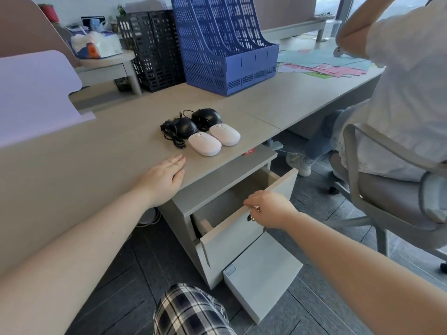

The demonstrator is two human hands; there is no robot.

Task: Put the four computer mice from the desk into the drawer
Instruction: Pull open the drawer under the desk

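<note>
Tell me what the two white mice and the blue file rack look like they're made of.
The white mice look like smooth matte plastic: seamless rounded shells with a soft sheen. The blue file rack appears to be moulded rigid plastic, judging by its uniform colour and regular perforated grid walls.

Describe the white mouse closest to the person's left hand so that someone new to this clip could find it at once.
Start at the blue file rack on the grey desk, then come toward the desk's near edge to a cluster of four mice. Two black corded mice sit at the back, two white cordless ones in front. The wanted white mouse is the front-left one, nearest the flat left hand.
</note>
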